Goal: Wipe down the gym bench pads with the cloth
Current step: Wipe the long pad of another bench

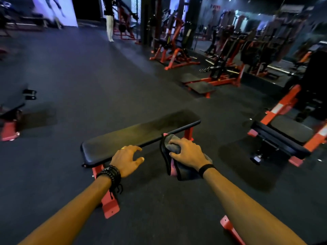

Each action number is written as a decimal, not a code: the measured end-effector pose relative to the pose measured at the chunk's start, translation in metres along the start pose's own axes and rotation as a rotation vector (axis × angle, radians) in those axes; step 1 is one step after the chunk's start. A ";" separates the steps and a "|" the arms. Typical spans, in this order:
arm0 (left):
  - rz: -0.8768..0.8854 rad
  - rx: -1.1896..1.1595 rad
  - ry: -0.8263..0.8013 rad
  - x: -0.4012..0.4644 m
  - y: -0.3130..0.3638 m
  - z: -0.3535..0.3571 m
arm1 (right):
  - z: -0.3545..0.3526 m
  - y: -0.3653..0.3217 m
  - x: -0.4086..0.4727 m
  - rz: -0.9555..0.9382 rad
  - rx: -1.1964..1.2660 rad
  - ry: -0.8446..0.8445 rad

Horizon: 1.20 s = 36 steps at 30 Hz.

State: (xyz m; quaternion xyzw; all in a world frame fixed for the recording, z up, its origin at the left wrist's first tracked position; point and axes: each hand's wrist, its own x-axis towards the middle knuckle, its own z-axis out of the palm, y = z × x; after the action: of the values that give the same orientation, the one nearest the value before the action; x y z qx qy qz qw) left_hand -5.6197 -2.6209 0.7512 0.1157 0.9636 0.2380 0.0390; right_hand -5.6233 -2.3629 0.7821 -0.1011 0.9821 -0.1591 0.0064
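Right hand [188,152] gripping bunched grey cloth [172,144] just off near edge of flat bench pad [134,137], left hand [126,159] loose-fingered at that edge, holding nothing; dangling cloth tail likely to snag red frame [188,132].

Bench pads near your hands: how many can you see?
2: the long flat pad under the left hand, and the small pad under the right hand and cloth. Background benches unclear.

Dark rubber floor [79,71]; red-framed weight machines [174,55] upper right; lit white wall panel [56,9] upper left; dim lighting.
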 end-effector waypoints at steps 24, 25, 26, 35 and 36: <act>0.065 0.026 -0.145 0.488 0.130 0.140 | -0.040 0.353 0.324 0.105 -0.091 -0.100; 0.054 0.003 -0.146 0.512 0.135 0.143 | -0.046 0.368 0.343 0.117 -0.092 -0.107; 0.040 -0.023 -0.148 0.535 0.140 0.146 | -0.054 0.383 0.360 0.134 -0.091 -0.116; -0.044 -0.083 -0.241 0.698 0.191 0.193 | -0.086 0.514 0.478 0.198 -0.097 -0.164; -0.057 -0.078 -0.251 0.713 0.196 0.200 | -0.085 0.528 0.489 0.196 -0.095 -0.185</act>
State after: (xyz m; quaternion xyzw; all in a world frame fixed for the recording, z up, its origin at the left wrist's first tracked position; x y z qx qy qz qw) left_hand -6.2458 -2.1902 0.6524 0.1154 0.9441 0.2576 0.1703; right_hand -6.2097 -1.9435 0.7069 -0.0193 0.9889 -0.1010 0.1075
